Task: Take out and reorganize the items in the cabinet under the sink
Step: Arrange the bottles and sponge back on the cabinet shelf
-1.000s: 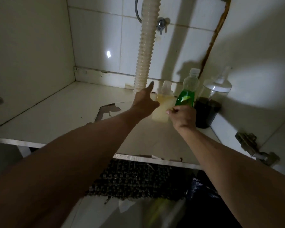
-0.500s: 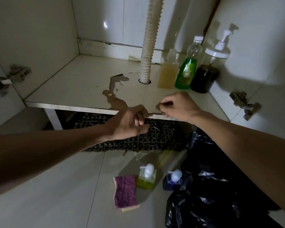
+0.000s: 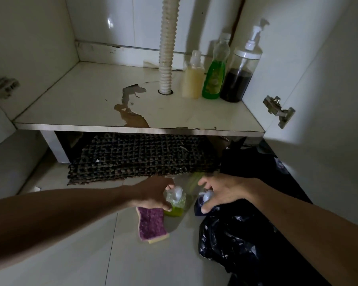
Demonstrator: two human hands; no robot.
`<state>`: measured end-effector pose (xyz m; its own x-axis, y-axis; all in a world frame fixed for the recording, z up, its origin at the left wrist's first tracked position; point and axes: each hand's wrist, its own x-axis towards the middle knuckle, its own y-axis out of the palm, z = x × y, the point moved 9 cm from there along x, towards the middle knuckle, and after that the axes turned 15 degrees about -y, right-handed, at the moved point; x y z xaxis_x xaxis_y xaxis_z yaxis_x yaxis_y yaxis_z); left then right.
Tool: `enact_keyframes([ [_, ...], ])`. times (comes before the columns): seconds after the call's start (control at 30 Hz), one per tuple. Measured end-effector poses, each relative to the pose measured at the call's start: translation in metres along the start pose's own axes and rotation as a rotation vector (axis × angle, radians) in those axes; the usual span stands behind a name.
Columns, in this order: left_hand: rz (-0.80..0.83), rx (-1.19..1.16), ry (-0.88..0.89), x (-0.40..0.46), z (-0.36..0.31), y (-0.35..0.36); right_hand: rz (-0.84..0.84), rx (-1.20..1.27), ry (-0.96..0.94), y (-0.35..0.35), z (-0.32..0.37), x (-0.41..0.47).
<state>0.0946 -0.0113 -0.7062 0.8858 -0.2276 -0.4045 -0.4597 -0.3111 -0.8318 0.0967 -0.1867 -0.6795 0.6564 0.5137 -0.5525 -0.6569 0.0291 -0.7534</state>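
On the floor in front of the cabinet stand two small pump bottles. My left hand (image 3: 153, 195) wraps around the one with yellow-green liquid (image 3: 175, 203). My right hand (image 3: 221, 189) curls over the dark blue one (image 3: 203, 203), fingers around its pump top. A purple sponge (image 3: 151, 225) lies just below my left hand. Inside the cabinet, at the back right of the shelf (image 3: 132, 112), stand a pale yellow bottle (image 3: 193, 79), a green dish-soap bottle (image 3: 215, 77) and a dark-liquid pump dispenser (image 3: 239, 79).
A corrugated drain hose (image 3: 166, 44) runs down through a hole in the shelf. The shelf surface is peeled near its middle. A woven dark mat (image 3: 141, 157) lies under the shelf. A black plastic bag (image 3: 246, 240) sits at the right. Door hinges (image 3: 278, 109) jut out on both sides.
Both hands left the bottles in the cabinet, drew back past the shelf's front edge, then dropped to the floor and closed on the two small pump bottles. The view tilted down.
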Motion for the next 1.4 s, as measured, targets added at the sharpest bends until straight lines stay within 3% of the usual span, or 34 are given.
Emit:
enact_keyframes([
  [0.3,-0.13,-0.041,0.014,0.009,-0.011,-0.002,-0.257,-0.03,-0.11,-0.005,-0.009,0.002],
  [0.53,-0.192,-0.275,0.137,-0.006,-0.06,-0.106,-0.418,-0.14,-0.172,-0.143,0.016,-0.035],
  [0.67,-0.374,-0.314,0.151,0.01,-0.09,-0.186,-0.481,-0.155,-0.15,-0.23,0.02,-0.061],
  [0.77,-0.494,-0.289,0.068,0.04,-0.111,-0.227,-0.514,-0.258,-0.086,-0.271,0.01,-0.061],
  [0.93,-0.545,-0.36,-0.017,0.084,-0.131,-0.234,-0.466,-0.242,0.036,-0.274,-0.032,-0.035],
  [1.17,-0.556,-0.563,-0.053,0.114,-0.119,-0.225,-0.593,-0.091,0.003,-0.269,-0.062,-0.02],
  [1.27,-0.523,-0.584,-0.054,0.114,-0.115,-0.214,-0.806,-0.015,0.011,-0.259,-0.069,-0.019],
  [1.4,-0.536,-0.568,-0.081,0.115,-0.109,-0.201,-1.125,0.29,0.075,-0.23,-0.092,-0.017],
])
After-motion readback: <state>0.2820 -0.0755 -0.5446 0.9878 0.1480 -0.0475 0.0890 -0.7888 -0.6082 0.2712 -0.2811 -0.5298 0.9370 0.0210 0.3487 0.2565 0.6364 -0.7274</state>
